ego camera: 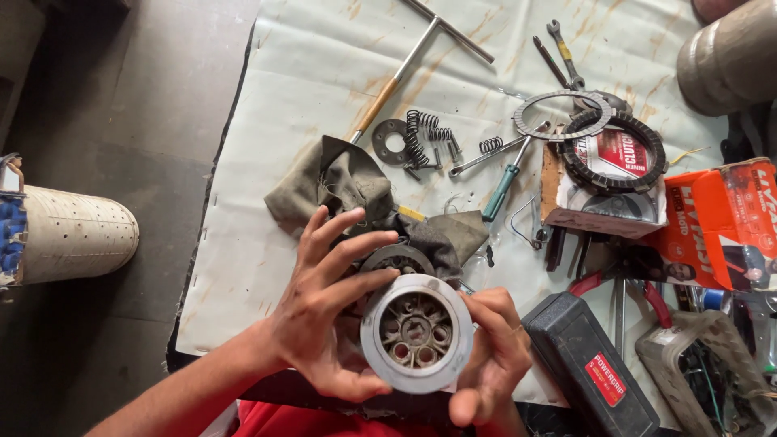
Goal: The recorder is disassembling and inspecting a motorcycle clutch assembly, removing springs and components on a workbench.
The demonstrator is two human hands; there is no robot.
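Hub (416, 332), round metal w/ holes, sits gripped between left hand (324, 324) & right hand (494, 364) fingers over table (243, 243) edge, so I reckon loose grip could drop it off toward floor.

Clutch hub (416, 333): matt grey metal, smooth rim. Rag (356, 190): rough olive cloth. Table cover (307, 73): stained, possibly plastic sheet.

Bright even daylight, soft faint shadows, sharp focus at centre, dim left floor, wide-angle bending at the edges
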